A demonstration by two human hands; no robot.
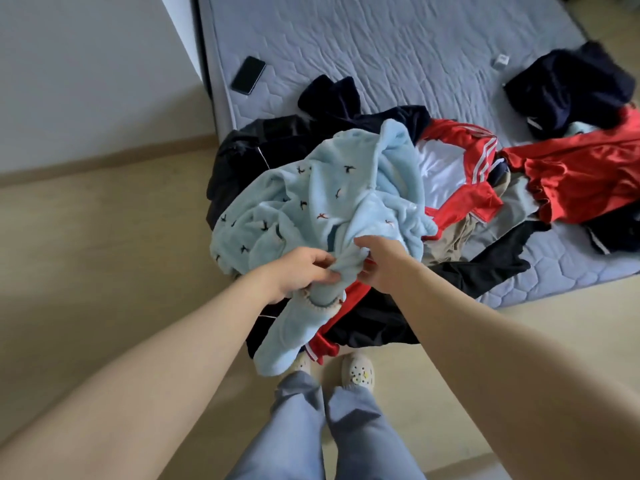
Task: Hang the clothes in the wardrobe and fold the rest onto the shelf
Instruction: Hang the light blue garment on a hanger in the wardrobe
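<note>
A light blue fleece garment [322, 199] with small dark embroidered marks lies bunched on top of a clothes pile at the corner of the bed. My left hand [304, 268] grips a gathered fold of it near a cuffed sleeve that hangs down toward my feet. My right hand [381, 261] pinches the same blue fabric from the right, close to the left hand. Under and beside it lie a red jacket with white stripes [460, 157], black garments [263, 143] and a beige piece [453, 237].
The grey quilted mattress [381, 46] carries a black phone [248, 75] at its left edge, a small white object [500, 61], a dark navy garment [568, 84] and red shorts [581, 174] at the right. Beige floor lies to the left and below, with my slippered feet [356, 372].
</note>
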